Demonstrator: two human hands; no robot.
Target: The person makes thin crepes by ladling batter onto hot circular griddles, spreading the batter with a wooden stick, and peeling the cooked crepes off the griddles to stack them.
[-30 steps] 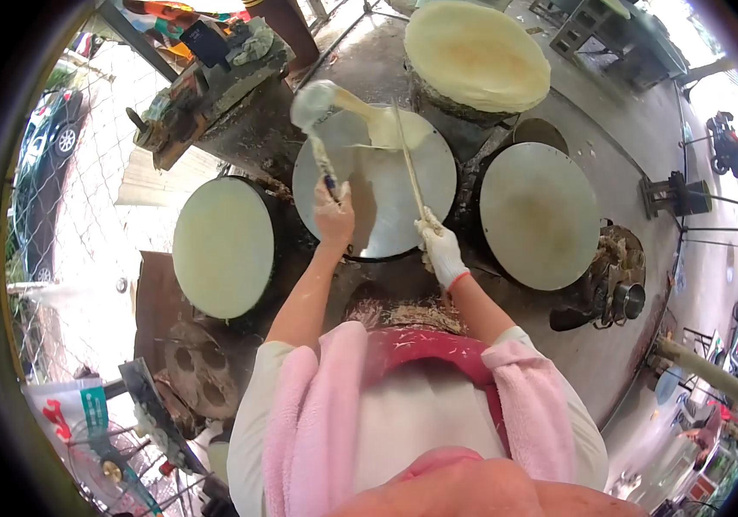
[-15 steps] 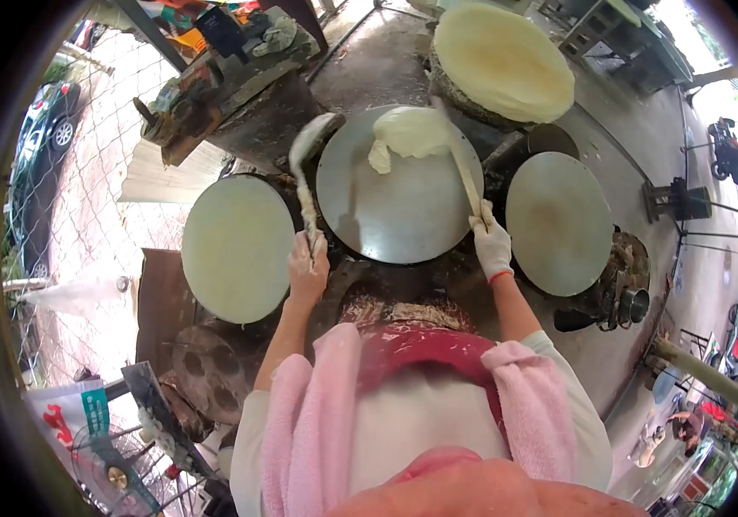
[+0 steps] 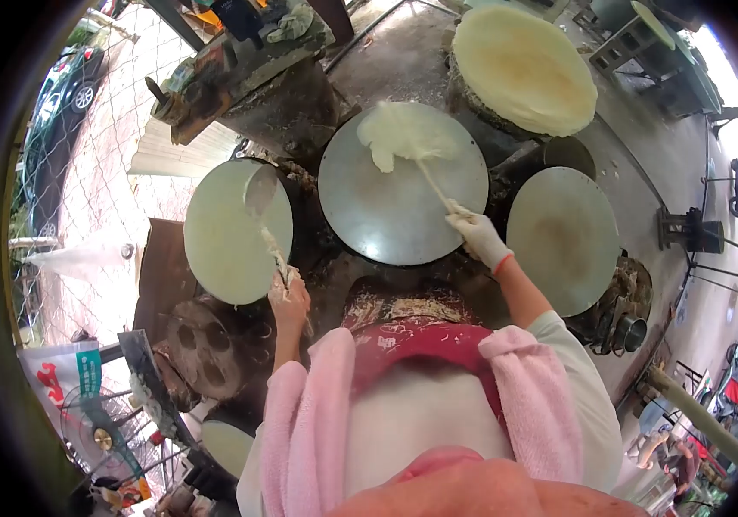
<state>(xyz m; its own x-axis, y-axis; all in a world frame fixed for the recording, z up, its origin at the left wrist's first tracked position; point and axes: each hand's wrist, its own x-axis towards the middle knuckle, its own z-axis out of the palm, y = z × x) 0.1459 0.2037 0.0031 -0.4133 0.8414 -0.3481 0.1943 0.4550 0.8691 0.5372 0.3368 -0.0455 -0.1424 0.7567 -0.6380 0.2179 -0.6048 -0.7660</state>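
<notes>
Bare and dusted with white, my left hand (image 3: pixel 289 297) is closed on the handle of a ladle (image 3: pixel 260 193), whose bowl is over the left round griddle (image 3: pixel 228 250). A pale layer covers that griddle. My right hand (image 3: pixel 478 234), in a white glove, grips a wooden spreader (image 3: pixel 434 184). The spreader's far end meets pale batter (image 3: pixel 408 134) on the upper part of the middle griddle (image 3: pixel 386 215). The lower part of that griddle shows bare metal.
A third griddle (image 3: pixel 562 241) stands at the right. Behind it lies a stack of thin pancakes (image 3: pixel 526 69). A cluttered stand (image 3: pixel 296 73) is at the upper left, a metal pot (image 3: pixel 629 333) at the lower right, and a fan (image 3: pixel 104 438) at the lower left.
The ladle has moved left and down from the middle griddle to over the left one. The batter is spread wider, and the spreader now tilts up and left into it.
</notes>
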